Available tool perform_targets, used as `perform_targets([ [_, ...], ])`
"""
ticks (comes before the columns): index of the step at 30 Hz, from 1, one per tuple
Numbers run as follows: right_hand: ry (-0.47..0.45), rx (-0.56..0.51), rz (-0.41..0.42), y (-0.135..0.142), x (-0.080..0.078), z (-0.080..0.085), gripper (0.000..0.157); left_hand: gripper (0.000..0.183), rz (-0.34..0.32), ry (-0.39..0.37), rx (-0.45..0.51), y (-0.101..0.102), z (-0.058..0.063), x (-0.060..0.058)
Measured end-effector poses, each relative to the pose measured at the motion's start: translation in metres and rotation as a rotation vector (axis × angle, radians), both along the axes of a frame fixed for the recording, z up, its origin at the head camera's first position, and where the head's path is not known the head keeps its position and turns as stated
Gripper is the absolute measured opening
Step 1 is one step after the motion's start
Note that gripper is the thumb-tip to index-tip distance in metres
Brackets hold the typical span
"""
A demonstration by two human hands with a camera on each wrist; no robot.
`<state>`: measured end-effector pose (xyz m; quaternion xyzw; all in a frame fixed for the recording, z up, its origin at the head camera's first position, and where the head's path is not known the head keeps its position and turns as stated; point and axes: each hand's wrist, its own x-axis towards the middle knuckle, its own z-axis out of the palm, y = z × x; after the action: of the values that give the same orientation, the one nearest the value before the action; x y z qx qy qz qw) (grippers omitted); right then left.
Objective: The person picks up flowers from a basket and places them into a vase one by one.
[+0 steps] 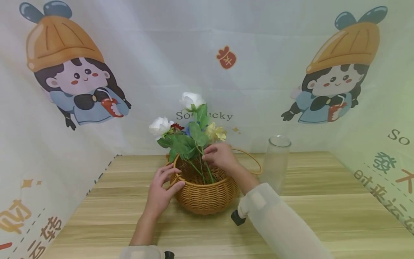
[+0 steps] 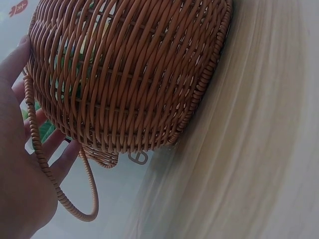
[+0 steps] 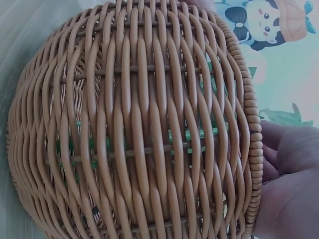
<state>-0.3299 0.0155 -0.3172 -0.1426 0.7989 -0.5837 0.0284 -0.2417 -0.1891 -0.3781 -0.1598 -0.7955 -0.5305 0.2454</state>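
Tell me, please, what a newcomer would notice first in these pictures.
Probably the wicker basket at the centre of the head view, with white flowers rising above it. There the right hand appears to pinch a green stem, while the left hand touches the basket's left side. Large orange-hatted cartoon figures, printed on the cloth behind, also stand out.
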Motion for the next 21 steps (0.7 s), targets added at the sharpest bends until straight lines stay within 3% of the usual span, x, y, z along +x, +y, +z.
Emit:
perform_targets([
  [7, 0.068, -0.073, 0.003, 0.005, 0.003, 0.001, 0.019, 0.029, 0.005, 0.004, -0.009, -0.001, 0.0, -0.001],
  [14, 0.151, -0.156, -0.021, 0.014, 0.01, -0.002, 0.02, 0.03, 0.017, 0.009, -0.004, -0.012, -0.027, -0.022],
  [21, 0.168, -0.317, -0.116, 0.027, 0.011, -0.003, 0.025, 0.031, 0.01, 0.018, 0.0, -0.013, -0.032, -0.026],
])
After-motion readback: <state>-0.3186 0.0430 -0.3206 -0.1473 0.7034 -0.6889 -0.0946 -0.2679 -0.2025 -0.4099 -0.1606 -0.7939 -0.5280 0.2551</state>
